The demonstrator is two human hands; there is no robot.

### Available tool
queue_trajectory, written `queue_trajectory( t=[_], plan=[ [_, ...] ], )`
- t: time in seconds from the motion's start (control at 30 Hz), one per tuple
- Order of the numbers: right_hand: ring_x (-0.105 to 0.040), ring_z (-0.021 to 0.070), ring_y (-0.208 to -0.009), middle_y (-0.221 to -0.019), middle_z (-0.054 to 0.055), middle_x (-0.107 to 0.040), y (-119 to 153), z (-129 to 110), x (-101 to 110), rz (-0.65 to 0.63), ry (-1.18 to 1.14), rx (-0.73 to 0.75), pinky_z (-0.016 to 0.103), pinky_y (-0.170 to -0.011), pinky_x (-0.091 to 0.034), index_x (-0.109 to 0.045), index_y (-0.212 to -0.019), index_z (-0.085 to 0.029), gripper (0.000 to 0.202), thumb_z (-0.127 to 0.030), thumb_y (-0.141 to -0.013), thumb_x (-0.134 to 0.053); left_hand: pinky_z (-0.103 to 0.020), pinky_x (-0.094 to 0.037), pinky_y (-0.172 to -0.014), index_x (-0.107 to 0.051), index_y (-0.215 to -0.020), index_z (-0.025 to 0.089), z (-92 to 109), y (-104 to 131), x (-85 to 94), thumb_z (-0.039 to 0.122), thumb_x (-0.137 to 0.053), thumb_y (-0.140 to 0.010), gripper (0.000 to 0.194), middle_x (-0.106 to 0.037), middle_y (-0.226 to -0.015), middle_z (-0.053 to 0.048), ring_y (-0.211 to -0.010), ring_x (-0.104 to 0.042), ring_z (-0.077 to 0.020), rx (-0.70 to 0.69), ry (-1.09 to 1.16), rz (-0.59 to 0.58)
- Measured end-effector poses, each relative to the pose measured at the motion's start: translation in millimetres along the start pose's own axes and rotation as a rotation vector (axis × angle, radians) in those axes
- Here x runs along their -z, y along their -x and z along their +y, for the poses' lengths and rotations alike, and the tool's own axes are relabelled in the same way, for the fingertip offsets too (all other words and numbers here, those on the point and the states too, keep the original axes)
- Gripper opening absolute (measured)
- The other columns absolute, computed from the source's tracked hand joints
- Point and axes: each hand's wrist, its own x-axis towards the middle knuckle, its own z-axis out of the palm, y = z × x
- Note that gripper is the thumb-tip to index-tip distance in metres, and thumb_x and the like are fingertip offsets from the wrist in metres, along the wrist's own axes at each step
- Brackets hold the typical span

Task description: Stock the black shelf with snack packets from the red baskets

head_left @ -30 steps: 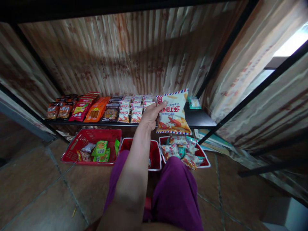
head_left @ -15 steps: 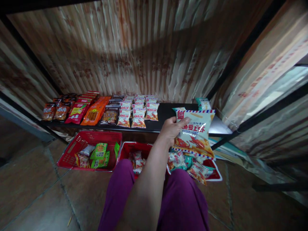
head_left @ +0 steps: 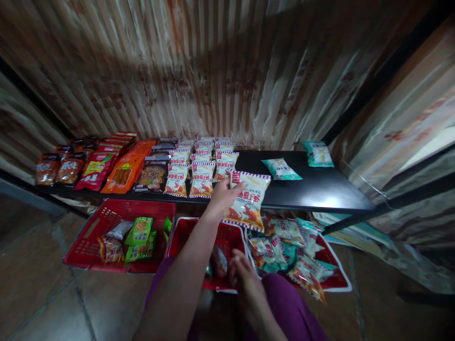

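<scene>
My left hand [head_left: 224, 198] pinches the left side of a white snack bag [head_left: 249, 201] with red lettering and a red-and-blue striped edge. This bag is in front of the shelf's front edge, above the middle red basket [head_left: 232, 232]. Lower down, my right hand [head_left: 245, 274] is over that basket's right side, its fingers loosely curled and apart, with nothing visible in them. Beside its fingertips lies a blurred packet [head_left: 219, 262] in the basket. Matching striped bags [head_left: 202, 179] stand in rows on the black shelf [head_left: 316, 189], left of the held bag.
Farther left on the shelf are dark potato snack bags [head_left: 152, 174], orange packs [head_left: 122, 175] and red packs [head_left: 97, 171]. Two teal-and-white bags, one lying [head_left: 282, 169] and one at the back [head_left: 319, 154], are on the right. Full right basket [head_left: 344, 284]; left basket [head_left: 85, 241] holds green packets [head_left: 140, 239].
My left hand has moved the striped bag left and closer to the shelf rows. My right hand has come into view over the middle basket. A lying teal-and-white bag now shows fully.
</scene>
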Motion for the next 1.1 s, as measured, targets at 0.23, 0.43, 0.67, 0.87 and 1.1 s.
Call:
queue_trajectory(
  t=[0.23, 0.43, 0.67, 0.87, 1.1],
  plan=[
    [-0.059, 0.0239, -0.111, -0.123, 0.006, -0.061, -70, -77, 4, 0.198, 0.193, 0.112, 0.038, -0.087, -0.050, -0.053, -0.122, -0.031, 0.057, -0.052, -0.071, -0.069, -0.030, -0.052, -0.073, -0.064, -0.089, 0.017, -29, -25, 24.2, 0.037, -0.073, -0.069, 0.030, -0.072, -0.078, -0.004, -0.079, -0.067, -0.0196, -0.060, 0.007, 0.136],
    [-0.067, 0.0230, -0.086, -0.098, 0.005, -0.071, -104, -77, -15, 0.046, 0.241, 0.145, 0.038, -0.077, -0.053, -0.059, -0.113, -0.024, 0.058, -0.043, -0.062, -0.078, -0.030, -0.053, -0.073, -0.061, -0.094, 0.018, -31, -32, 21.6, 0.037, -0.066, -0.076, 0.027, -0.071, -0.089, -0.006, -0.080, -0.067, -0.0186, -0.112, 0.086, 0.102],
    [-0.067, 0.0211, -0.079, -0.083, 0.001, -0.072, -141, -82, -9, 0.130, 0.234, 0.276, 0.037, -0.075, -0.052, -0.062, -0.099, -0.022, 0.047, -0.041, -0.060, -0.077, -0.033, -0.049, -0.088, -0.049, -0.121, 0.020, -44, -30, 27.3, 0.033, -0.064, -0.078, 0.047, -0.068, -0.107, -0.009, -0.097, -0.064, -0.0204, -0.224, -0.099, 0.182],
    [-0.066, 0.0202, -0.076, -0.084, 0.002, -0.072, -176, -81, -8, 0.164, 0.295, 0.364, 0.037, -0.076, -0.051, -0.060, -0.099, -0.020, 0.047, -0.040, -0.059, -0.076, -0.039, -0.037, -0.106, -0.041, -0.134, 0.020, -56, -21, 22.7, 0.022, -0.052, -0.081, 0.054, -0.050, -0.137, -0.012, -0.125, -0.047, -0.0252, -0.453, -0.564, 0.260],
    [-0.065, 0.0215, -0.080, -0.095, 0.006, -0.071, -207, -64, -6, 0.149, 0.427, 0.404, 0.038, -0.077, -0.050, -0.060, -0.103, -0.019, 0.044, -0.042, -0.066, -0.069, -0.041, -0.030, -0.112, -0.039, -0.137, 0.015, -70, -27, 17.0, 0.017, -0.042, -0.083, 0.054, -0.041, -0.144, -0.015, -0.135, -0.035, -0.0257, -0.463, -0.889, 0.250]
  ],
)
